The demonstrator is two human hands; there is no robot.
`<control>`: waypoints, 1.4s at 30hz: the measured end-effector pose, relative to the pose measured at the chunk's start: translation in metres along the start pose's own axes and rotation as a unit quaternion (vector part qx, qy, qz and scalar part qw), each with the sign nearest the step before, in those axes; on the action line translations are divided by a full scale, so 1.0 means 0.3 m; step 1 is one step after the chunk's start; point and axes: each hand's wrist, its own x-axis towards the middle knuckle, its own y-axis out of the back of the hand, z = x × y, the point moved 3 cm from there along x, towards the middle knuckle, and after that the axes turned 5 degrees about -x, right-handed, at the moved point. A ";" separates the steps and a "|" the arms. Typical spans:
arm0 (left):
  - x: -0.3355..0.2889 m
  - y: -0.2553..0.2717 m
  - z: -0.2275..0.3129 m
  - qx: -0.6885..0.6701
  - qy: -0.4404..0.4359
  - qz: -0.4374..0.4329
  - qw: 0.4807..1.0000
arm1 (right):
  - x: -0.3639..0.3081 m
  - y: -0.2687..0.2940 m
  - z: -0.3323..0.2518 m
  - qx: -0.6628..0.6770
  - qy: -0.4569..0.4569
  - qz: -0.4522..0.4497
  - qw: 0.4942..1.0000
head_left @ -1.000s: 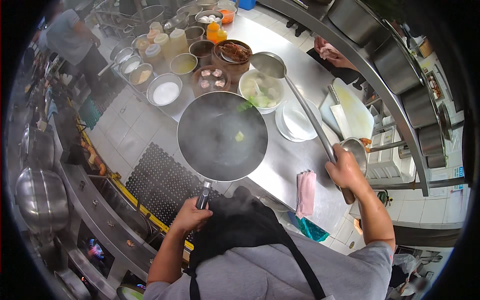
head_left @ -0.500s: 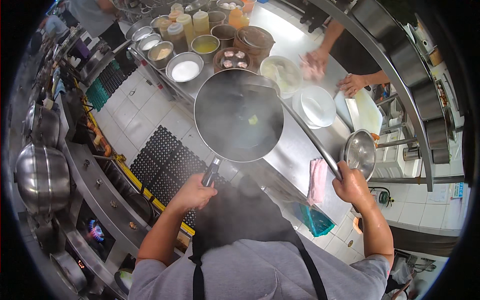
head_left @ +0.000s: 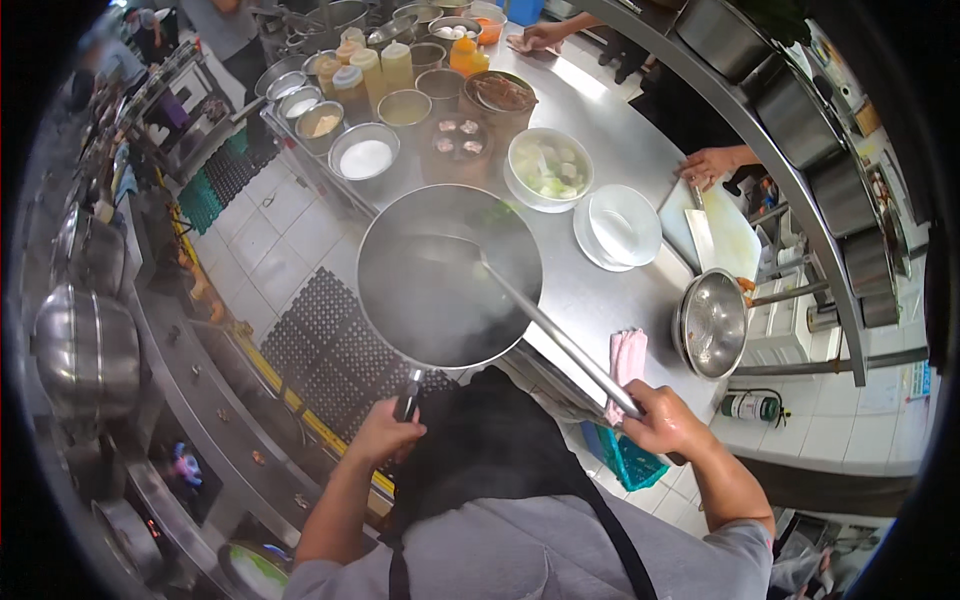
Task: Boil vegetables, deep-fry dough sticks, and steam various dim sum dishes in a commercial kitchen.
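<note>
My left hand [head_left: 387,433] is closed around the black handle of a steaming wok [head_left: 400,310], held in front of me beside the steel counter. My right hand [head_left: 668,420] grips the end of a long metal ladle [head_left: 560,335]. The ladle's head is inside the wok, blurred by steam; a bit of green shows near the far rim. Just beyond the wok stands a white bowl [head_left: 524,192] with greens and pale cubes in it. To its right sit stacked white bowls [head_left: 645,245].
Seasoning bowls and squeeze bottles [head_left: 398,68] crowd the counter's far left. On the right are a metal strainer [head_left: 715,325], a pink cloth [head_left: 627,360], and a cleaver [head_left: 698,235] on a cutting board [head_left: 735,235] near a co-worker's hand [head_left: 710,165]. A burner flame [head_left: 185,465] burns at left.
The wok has come lower and nearer me, and the ladle's head has moved inward. My right hand moved down and left. The white bowl's contents now show clearly. One co-worker's hand moved farther off with a cloth.
</note>
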 end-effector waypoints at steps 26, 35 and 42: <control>-1.177 -1.307 -1.151 -0.511 -0.318 0.461 0.652 | -0.178 -0.518 -0.410 0.295 0.282 -0.455 0.791; -1.554 -1.881 -1.544 -0.590 -0.393 0.620 0.336 | -0.650 -0.952 -0.678 0.183 0.286 -0.683 0.647; -1.913 -2.214 -1.961 -0.595 -0.306 0.736 0.103 | -1.061 -1.214 -0.857 0.089 0.330 -0.757 0.557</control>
